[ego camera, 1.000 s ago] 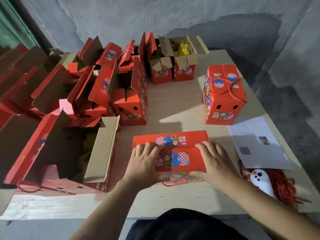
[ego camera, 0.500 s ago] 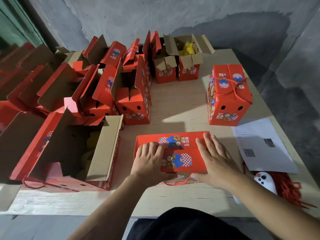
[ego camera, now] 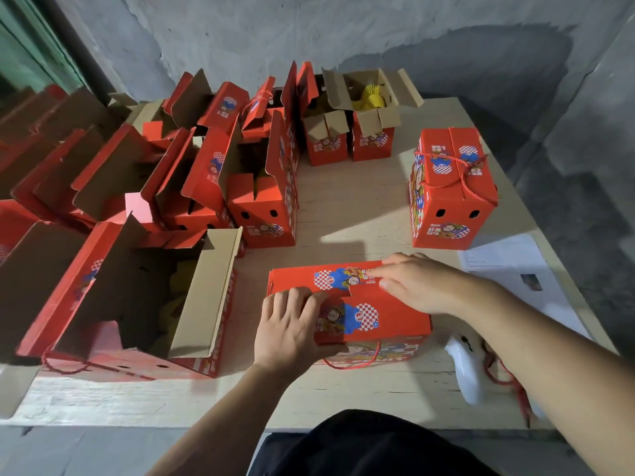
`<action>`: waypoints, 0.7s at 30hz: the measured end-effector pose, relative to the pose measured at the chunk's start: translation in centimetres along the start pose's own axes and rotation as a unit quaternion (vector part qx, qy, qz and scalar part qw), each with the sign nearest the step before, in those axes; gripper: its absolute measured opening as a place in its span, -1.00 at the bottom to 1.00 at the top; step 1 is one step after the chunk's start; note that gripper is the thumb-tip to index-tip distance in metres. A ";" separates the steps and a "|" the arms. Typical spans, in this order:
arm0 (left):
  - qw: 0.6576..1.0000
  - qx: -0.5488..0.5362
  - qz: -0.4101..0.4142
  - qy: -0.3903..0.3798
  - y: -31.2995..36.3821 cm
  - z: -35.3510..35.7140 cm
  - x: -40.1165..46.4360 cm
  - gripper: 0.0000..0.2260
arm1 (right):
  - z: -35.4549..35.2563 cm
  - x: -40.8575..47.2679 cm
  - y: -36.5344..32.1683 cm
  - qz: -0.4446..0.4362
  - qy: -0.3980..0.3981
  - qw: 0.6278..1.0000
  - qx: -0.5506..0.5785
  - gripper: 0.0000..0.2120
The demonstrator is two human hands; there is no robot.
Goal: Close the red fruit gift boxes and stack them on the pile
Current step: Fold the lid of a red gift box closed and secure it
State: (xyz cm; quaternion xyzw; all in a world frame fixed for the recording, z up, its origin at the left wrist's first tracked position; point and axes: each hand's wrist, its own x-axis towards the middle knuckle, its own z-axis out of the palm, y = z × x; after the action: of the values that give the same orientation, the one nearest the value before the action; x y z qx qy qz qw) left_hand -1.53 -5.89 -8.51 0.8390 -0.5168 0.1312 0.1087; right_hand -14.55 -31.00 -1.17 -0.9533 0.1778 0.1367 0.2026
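Note:
A red fruit gift box [ego camera: 388, 321] stands on the table right in front of me with its two top flaps folded down. My left hand [ego camera: 292, 324] rests on the box's near left corner, fingers bent over the near flap's edge. My right hand [ego camera: 419, 283] lies flat across the far flap near the seam, fingers straight. A red cord loop [ego camera: 350, 364] hangs at the box's front. One closed, corded box [ego camera: 450, 190] stands at the right.
A large open box [ego camera: 137, 297] with yellow fruit netting sits at my left. Several open red boxes [ego camera: 261, 187] crowd the table's left and back. A printed paper sheet [ego camera: 515, 269], a white controller [ego camera: 467, 369] and loose red cords [ego camera: 508, 383] lie at the right.
My right hand slid from the box's right end up and leftward onto the far flap. My left hand shifted a little toward the near left corner. The flaps stay down.

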 end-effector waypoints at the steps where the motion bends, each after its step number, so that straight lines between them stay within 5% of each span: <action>1: 1.000 0.001 0.002 0.002 0.0 0.0 0.0 -0.15 | -0.6 0.3 -0.2 0.000 0.004 1.000 -0.009 -0.60; 4: 1.000 0.005 -0.008 -0.015 0.2 -0.2 0.0 -0.14 | -2.0 0.7 -0.8 0.001 -0.006 0.999 -0.048 -0.50; 8: 0.998 0.024 -0.014 -0.054 0.3 -0.7 0.3 -0.07 | -1.3 0.7 -1.6 0.002 -0.042 0.998 -0.037 -0.79; 16: 0.996 0.029 0.008 -0.083 1.0 -1.5 0.9 0.02 | 2.2 -1.4 -0.7 -0.037 0.066 0.993 0.091 -0.89; 21: 0.990 0.014 0.036 -0.134 1.7 -1.9 1.6 -0.14 | 2.6 -0.3 0.3 -0.027 0.032 0.992 0.121 -0.84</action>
State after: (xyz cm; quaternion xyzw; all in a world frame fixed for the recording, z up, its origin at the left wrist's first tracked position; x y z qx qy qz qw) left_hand -2.59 -7.38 -6.15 0.8314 -0.5545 0.0285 0.0222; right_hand -15.40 -30.04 -3.44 -0.9299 0.1737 0.0783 0.3145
